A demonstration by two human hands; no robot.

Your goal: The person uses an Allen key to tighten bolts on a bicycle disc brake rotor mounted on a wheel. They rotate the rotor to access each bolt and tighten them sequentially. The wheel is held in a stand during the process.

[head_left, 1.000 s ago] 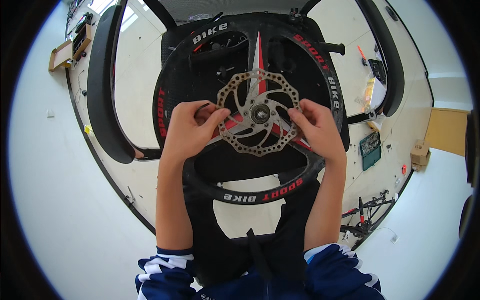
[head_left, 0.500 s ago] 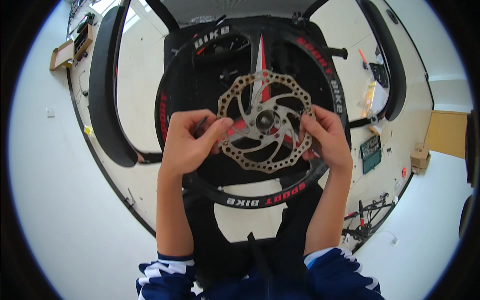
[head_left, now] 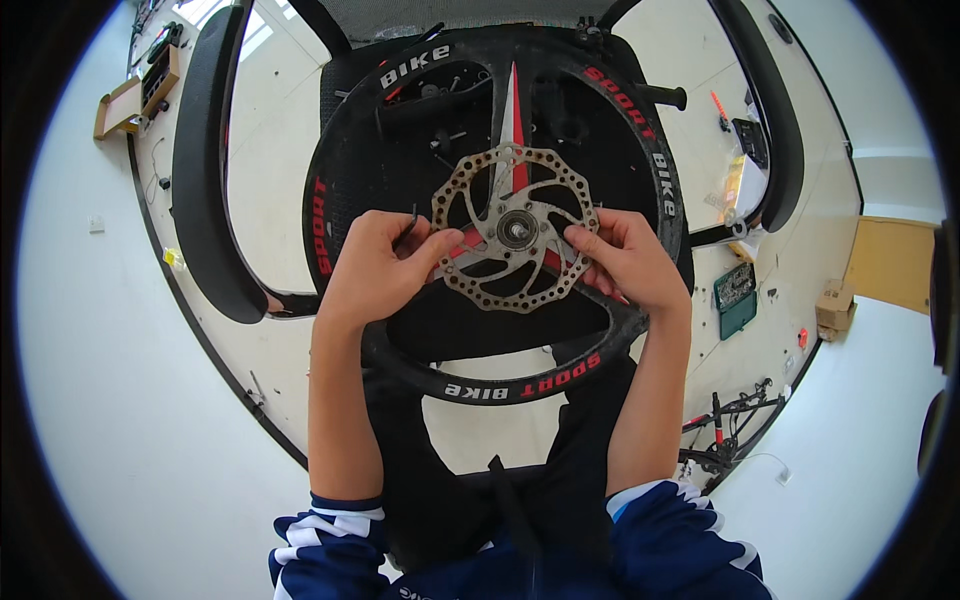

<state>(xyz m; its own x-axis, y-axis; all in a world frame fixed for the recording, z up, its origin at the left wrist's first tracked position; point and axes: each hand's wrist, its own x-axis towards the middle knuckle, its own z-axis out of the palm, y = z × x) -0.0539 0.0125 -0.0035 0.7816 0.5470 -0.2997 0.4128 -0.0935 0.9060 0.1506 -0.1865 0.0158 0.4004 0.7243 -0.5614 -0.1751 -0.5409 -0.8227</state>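
Observation:
A perforated metal brake disc (head_left: 493, 232) lies level over the middle of a black bicycle wheel (head_left: 478, 391), with the hub's axle end (head_left: 518, 230) showing in its centre hole. The thumb and fingers of my left hand (head_left: 380, 265) pinch the disc's left rim. A thin dark rod, like a hex key (head_left: 413, 218), sticks up from that same hand. My right hand (head_left: 635, 260) grips the disc's right edge, its thumb on top and other fingers partly hidden beneath. Whether the disc is fully seated on the hub, I cannot tell.
The wheel rests on a black chair seat between two armrests (head_left: 208, 170) (head_left: 768, 110). Small metal parts (head_left: 447, 142) lie within the wheel's openings. On the floor are a green tool case (head_left: 736, 300), cardboard boxes (head_left: 836, 305) and a bicycle frame (head_left: 735, 430).
The disc has come down closer to the wheel and shifted slightly left, with the hub's axle end now plainer in its centre. My right hand has moved inward with it.

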